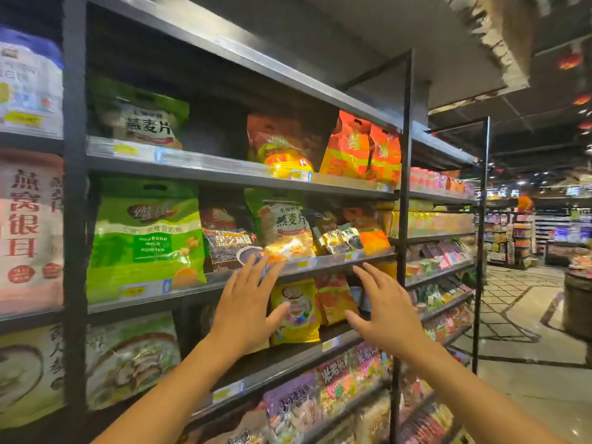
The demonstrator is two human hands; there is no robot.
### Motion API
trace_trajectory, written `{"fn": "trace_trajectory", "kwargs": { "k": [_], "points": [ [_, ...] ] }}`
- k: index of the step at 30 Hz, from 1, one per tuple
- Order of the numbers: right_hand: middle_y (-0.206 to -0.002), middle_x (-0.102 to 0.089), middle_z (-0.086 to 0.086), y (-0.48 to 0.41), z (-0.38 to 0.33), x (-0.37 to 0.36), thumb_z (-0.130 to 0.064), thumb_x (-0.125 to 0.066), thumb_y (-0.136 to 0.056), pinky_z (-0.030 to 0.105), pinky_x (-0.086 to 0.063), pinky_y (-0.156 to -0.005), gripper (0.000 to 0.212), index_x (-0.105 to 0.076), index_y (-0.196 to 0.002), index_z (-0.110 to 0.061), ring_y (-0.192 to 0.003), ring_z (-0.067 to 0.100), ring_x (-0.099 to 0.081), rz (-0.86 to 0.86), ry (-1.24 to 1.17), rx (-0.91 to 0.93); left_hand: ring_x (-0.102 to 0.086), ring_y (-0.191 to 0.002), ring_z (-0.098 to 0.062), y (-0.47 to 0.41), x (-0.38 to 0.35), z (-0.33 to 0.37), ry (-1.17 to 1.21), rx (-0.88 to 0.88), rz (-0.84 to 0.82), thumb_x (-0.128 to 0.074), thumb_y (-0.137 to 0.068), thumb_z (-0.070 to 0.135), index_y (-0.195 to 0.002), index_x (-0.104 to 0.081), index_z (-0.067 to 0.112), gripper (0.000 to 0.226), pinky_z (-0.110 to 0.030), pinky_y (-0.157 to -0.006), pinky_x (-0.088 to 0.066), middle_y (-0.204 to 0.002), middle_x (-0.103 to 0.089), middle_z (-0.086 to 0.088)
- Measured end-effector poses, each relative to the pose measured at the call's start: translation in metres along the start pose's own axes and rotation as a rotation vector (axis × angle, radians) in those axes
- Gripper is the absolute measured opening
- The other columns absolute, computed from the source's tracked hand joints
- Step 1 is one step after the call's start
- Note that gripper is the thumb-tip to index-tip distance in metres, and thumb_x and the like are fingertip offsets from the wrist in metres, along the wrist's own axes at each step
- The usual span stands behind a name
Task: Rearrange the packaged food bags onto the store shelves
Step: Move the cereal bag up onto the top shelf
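Observation:
Both my hands are raised in front of a dark metal store shelf [320,265] with their fingers spread and nothing in them. My left hand [246,302] hovers just below an oat bag with a green top [285,232] on the middle shelf, fingertips near the shelf's front edge. My right hand [381,312] is held to the right of a yellow bag [296,312] that stands one shelf lower. A dark sesame bag [226,238] stands left of the oat bag, and a smaller dark bag [339,237] leans to its right.
A large green soybean milk powder bag [144,241] fills the middle shelf's left side. Orange bags [362,149] and a green oat bag [144,118] stand on the shelf above. Purple snack bags [294,402] sit lower down. The tiled aisle floor [525,302] opens to the right.

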State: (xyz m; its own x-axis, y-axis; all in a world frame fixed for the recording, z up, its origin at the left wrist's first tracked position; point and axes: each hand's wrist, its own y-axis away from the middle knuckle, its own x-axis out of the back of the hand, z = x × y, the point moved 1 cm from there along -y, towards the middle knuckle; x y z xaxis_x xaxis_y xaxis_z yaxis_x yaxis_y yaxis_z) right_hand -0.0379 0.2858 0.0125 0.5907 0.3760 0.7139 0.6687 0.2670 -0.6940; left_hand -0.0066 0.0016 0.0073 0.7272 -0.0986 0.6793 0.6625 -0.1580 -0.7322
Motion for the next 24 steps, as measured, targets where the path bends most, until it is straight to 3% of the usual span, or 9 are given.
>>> {"fn": "trace_trajectory", "kwargs": {
  "k": [5, 11, 20, 24],
  "points": [
    [-0.166, -0.03, -0.006, -0.06, 0.078, -0.02, -0.074, -0.047, -0.081, 0.047, -0.037, -0.12, 0.096, -0.022, -0.162, -0.029, -0.152, 0.017, -0.03, 0.025, -0.044, 0.036, 0.0, -0.161, -0.02, -0.059, -0.039, 0.03, 0.118, 0.147, -0.016, -0.044, -0.099, 0.068, -0.163, -0.008, 0.041, 0.079, -0.05, -0.129, -0.016, -0.174, -0.005, 0.007],
    [-0.166, -0.032, -0.005, -0.126, 0.128, -0.061, -0.062, -0.065, -0.086, 0.045, -0.037, -0.121, 0.092, -0.026, -0.161, -0.027, -0.153, 0.017, -0.029, 0.05, -0.126, 0.083, -0.001, -0.161, -0.018, -0.121, -0.085, 0.03, 0.185, 0.287, -0.022, -0.047, -0.097, 0.066, -0.163, -0.011, 0.041, 0.079, -0.057, -0.125, -0.024, -0.173, -0.006, 0.01],
    [-0.168, -0.029, -0.005, -0.225, 0.138, -0.136, -0.057, -0.067, -0.088, 0.041, -0.033, -0.12, 0.089, -0.026, -0.162, -0.027, -0.155, 0.017, -0.024, 0.04, -0.294, 0.133, -0.01, -0.16, -0.019, -0.195, -0.144, -0.002, 0.276, 0.459, -0.043, -0.058, -0.095, 0.063, -0.166, -0.007, 0.029, 0.094, -0.049, -0.124, -0.021, -0.174, -0.007, 0.005],
    [-0.167, -0.029, -0.005, -0.27, 0.138, -0.163, -0.055, -0.069, -0.088, 0.041, -0.037, -0.118, 0.09, -0.024, -0.161, -0.029, -0.153, 0.017, -0.028, 0.045, -0.353, 0.178, -0.02, -0.158, -0.026, -0.234, -0.16, -0.019, 0.365, 0.562, -0.073, -0.066, -0.096, 0.05, -0.166, -0.005, 0.019, 0.098, -0.046, -0.122, -0.028, -0.173, -0.013, -0.003]
  ]
}}
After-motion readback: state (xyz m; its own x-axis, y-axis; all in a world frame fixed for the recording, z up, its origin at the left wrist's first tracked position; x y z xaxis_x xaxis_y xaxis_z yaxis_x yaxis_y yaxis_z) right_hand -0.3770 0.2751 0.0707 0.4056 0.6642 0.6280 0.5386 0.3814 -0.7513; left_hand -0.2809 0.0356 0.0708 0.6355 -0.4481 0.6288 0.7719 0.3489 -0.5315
